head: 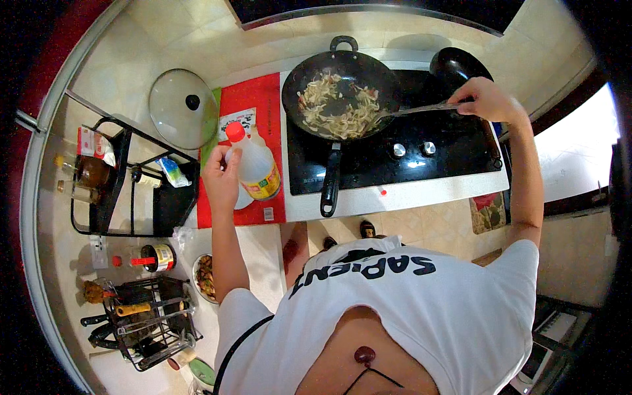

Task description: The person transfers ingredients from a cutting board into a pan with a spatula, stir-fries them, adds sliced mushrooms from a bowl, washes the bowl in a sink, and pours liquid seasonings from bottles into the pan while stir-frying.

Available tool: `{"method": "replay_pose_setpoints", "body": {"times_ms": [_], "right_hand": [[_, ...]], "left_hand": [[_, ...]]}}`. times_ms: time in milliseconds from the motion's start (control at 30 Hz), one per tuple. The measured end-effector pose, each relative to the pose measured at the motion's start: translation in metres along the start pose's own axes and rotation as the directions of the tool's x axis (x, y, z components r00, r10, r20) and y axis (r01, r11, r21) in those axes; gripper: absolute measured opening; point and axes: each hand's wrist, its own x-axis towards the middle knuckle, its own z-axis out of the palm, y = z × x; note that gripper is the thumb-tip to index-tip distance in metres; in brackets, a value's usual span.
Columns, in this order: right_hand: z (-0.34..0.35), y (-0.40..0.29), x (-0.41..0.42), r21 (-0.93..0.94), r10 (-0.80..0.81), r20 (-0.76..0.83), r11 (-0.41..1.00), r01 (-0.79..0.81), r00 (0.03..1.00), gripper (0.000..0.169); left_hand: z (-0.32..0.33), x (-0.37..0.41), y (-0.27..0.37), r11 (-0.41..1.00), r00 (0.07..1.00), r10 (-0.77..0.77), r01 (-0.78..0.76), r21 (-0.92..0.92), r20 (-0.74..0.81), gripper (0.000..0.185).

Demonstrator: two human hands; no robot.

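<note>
My left hand (223,165) grips a clear plastic bottle (253,160) with a red cap and a yellow label, near its neck, above a red mat (274,212) on the counter. The cap is on. With my right hand (476,101) I hold the end of a metal spatula (424,108), whose blade lies among pale sliced food (348,123) in a black wok (345,64). That wok sits on the left of the black glass cooktop (365,173), its long handle pointing towards me.
A glass lid (170,111) leans on the wall at the left. Below it are a black rack (177,210) with packets, a plate of cooked food (204,279) and a utensil rack (163,316) holding knives. Another black pan (454,64) stands at the cooktop's back right.
</note>
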Motion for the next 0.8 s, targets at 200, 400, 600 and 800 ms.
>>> {"method": "replay_pose_setpoints", "body": {"times_ms": [200, 400, 600, 800], "right_hand": [[0.112, -0.009, 0.078, 0.061, 0.02, -0.298, 0.998, -0.002, 0.954, 0.027], [0.121, -0.006, 0.066, -0.004, 0.095, -0.212, 0.995, -0.098, 0.973, 0.028], [0.13, 0.01, 0.057, -0.033, 0.184, -0.333, 0.978, -0.207, 0.925, 0.027], [0.16, -0.002, 0.048, 0.167, 0.158, -0.562, 0.983, -0.076, 0.812, 0.025]], "left_hand": [[-0.003, -0.001, 0.002, 1.0, 0.999, -0.029, 0.029, -0.004, -0.021, 0.016], [-0.004, -0.002, 0.001, 1.0, 0.999, -0.029, 0.029, 0.009, -0.021, 0.016], [0.002, 0.001, 0.004, 1.0, 1.0, 0.009, -0.009, -0.004, 0.002, 0.015], [0.004, 0.001, -0.001, 0.999, 1.0, -0.023, 0.022, -0.033, -0.014, 0.015]]}}
